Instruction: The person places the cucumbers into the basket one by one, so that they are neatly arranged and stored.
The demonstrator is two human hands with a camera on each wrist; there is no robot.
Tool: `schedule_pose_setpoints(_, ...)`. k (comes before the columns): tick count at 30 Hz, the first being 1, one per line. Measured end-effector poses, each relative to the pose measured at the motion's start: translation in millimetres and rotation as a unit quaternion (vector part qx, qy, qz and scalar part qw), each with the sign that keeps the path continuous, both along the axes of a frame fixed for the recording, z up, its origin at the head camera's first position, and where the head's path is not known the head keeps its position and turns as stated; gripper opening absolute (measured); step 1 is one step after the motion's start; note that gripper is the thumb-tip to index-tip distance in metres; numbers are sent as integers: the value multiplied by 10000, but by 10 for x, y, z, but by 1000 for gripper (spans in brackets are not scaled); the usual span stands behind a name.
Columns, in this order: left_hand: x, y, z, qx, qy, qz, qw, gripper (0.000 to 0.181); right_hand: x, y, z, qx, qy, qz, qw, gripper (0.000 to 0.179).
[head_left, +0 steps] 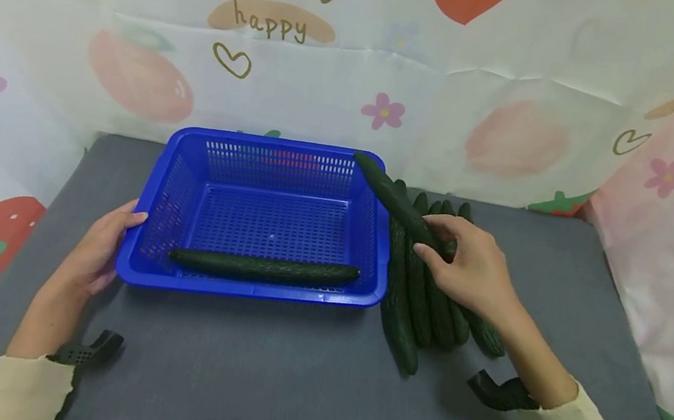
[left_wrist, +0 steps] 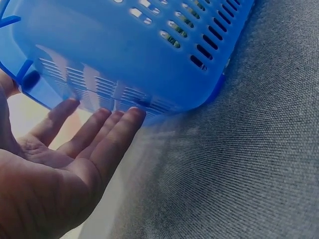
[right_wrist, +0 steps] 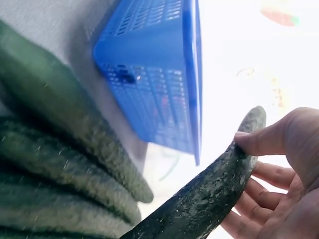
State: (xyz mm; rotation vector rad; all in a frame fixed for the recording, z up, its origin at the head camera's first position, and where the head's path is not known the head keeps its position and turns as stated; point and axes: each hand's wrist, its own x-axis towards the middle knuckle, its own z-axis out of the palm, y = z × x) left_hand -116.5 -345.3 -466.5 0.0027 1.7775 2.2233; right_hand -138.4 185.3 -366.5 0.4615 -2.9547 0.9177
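Observation:
My right hand (head_left: pixel 473 266) pinches one end of a dark green cucumber (head_left: pixel 395 201), which slants up to the left with its far end over the basket's back right corner. In the right wrist view, the thumb lies across this cucumber (right_wrist: pixel 209 194) and the fingers sit behind it. The blue plastic basket (head_left: pixel 250 290) has slotted walls, and one cucumber (head_left: pixel 267 269) lies lengthwise along its front inside. At the basket's left side, my left hand (head_left: pixel 96 248) holds the rim, thumb on top. Its fingertips (left_wrist: pixel 134 113) touch the outer wall in the left wrist view.
Several cucumbers (head_left: pixel 402 317) lie side by side on the grey tabletop (head_left: pixel 254 382), close against the basket's right side. A printed cloth (head_left: pixel 359 80) hangs behind the table and along both sides. Dark straps are on both wrists.

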Motion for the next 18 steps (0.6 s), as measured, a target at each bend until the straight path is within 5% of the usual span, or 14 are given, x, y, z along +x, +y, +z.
schedule_pose_setpoints(18,-5,8,-1,339,-2,-32,9994,29,-80,-508,198,-256,512,821,9950,42)
